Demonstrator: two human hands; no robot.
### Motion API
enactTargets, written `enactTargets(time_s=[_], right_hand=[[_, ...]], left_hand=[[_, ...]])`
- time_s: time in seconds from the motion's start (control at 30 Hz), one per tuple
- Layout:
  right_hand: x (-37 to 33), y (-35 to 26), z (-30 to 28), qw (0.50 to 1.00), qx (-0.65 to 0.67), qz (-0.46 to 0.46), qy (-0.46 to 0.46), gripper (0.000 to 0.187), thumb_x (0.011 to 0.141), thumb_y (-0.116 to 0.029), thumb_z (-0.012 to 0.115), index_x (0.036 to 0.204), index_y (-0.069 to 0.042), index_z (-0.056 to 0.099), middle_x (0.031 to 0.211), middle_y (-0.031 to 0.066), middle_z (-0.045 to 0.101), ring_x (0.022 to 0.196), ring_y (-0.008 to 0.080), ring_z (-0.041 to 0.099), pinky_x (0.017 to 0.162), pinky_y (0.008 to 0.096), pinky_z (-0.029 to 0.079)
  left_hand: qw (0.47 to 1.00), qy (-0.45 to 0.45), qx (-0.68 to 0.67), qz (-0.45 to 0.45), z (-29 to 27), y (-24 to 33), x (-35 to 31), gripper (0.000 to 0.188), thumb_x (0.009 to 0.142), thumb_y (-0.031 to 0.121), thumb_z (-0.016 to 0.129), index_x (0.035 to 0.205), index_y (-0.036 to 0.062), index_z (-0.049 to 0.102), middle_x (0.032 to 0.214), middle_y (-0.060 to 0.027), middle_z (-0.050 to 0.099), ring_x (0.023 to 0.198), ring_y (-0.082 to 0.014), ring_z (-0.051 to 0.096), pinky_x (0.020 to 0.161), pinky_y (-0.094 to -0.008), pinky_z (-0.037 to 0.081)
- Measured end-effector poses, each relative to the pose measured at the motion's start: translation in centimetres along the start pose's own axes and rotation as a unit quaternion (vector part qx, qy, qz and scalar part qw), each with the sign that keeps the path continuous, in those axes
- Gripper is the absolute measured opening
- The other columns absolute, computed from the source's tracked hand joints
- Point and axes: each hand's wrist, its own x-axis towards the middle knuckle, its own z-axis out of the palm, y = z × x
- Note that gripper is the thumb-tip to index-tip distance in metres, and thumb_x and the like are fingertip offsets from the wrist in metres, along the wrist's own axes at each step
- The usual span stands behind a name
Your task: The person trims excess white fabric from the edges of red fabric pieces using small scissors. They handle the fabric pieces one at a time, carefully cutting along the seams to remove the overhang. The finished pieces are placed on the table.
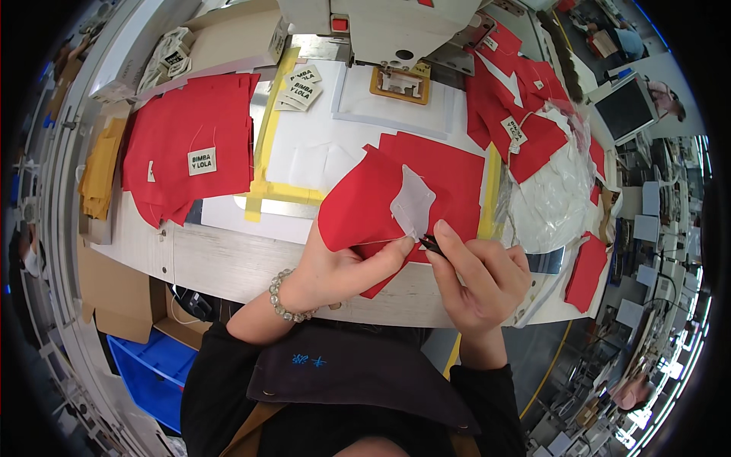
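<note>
My left hand pinches a red fabric piece whose turned-up side carries a white backing patch. A loose thread runs along the fabric toward my left thumb. Against the patch's lower tip rests the end of small black thread snips, gripped in the closed fingers of my right hand. The blades are mostly hidden by my fingertips. Another red piece lies flat beneath, on the white work surface.
Ahead stands a sewing machine with a brass-coloured clamp frame. Stacked red pieces lie left, loose white labels in the middle. More red pieces and a white plastic bag are right; a blue crate sits below.
</note>
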Motion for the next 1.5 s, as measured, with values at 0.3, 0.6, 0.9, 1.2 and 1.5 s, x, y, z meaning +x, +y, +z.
enactTargets(time_s=[0.3,0.6,0.9,1.2,1.5], right_hand=[[0.0,0.2,0.2,1.0,-0.007,-0.008,0.0,0.038,0.06,-0.011,0.081,0.098,-0.009,0.073,0.061,-0.0039,0.054,0.049,0.0074,0.045,0.05,0.0254,0.024],[0.0,0.1,0.1,1.0,-0.006,-0.016,-0.002,0.037,0.06,-0.01,0.08,0.097,-0.008,0.073,0.061,-0.0034,0.054,0.049,0.008,0.045,0.051,0.0256,0.024],[-0.1,1.4,0.9,0.987,0.148,0.035,0.062,0.037,0.063,-0.014,0.08,0.099,-0.015,0.073,0.059,-0.0072,0.047,0.047,0.007,0.04,0.047,0.0263,0.021],[0.9,0.8,-1.5,0.999,0.019,-0.03,-0.041,0.038,0.062,-0.021,0.079,0.099,-0.02,0.074,0.061,-0.0084,0.044,0.049,0.0058,0.041,0.05,0.0263,0.021],[0.7,0.4,-1.6,0.998,-0.019,-0.053,-0.022,0.041,0.061,-0.021,0.078,0.102,-0.02,0.073,0.064,-0.0075,0.042,0.049,0.0061,0.039,0.051,0.0268,0.021]], left_hand=[[1.0,0.016,-0.01,-0.008,0.3,0.1,0.1,0.015,0.077,0.002,0.068,0.092,0.0019,0.063,0.085,-0.0031,0.064,0.075,-0.0095,0.06,0.065,-0.0252,0.048],[1.0,-0.009,0.007,-0.017,0.1,-0.1,-0.2,0.014,0.077,0.003,0.068,0.09,0.0029,0.062,0.083,-0.0025,0.064,0.073,-0.009,0.059,0.063,-0.0249,0.047],[0.998,-0.029,-0.055,-0.007,0.1,-0.4,-0.3,0.035,0.079,0.003,0.068,0.112,0.0027,0.055,0.101,-0.0027,0.061,0.091,-0.0094,0.058,0.076,-0.0265,0.048],[0.985,-0.115,-0.128,-0.003,-1.0,-1.1,-0.3,0.045,0.08,0.0,0.066,0.122,0.0022,0.05,0.113,-0.0036,0.056,0.103,-0.0101,0.053,0.087,-0.0276,0.045],[0.988,-0.112,-0.111,-0.002,-1.0,-1.0,-0.4,0.049,0.079,-0.001,0.066,0.124,0.0015,0.049,0.112,-0.0039,0.056,0.102,-0.01,0.052,0.086,-0.0268,0.044]])
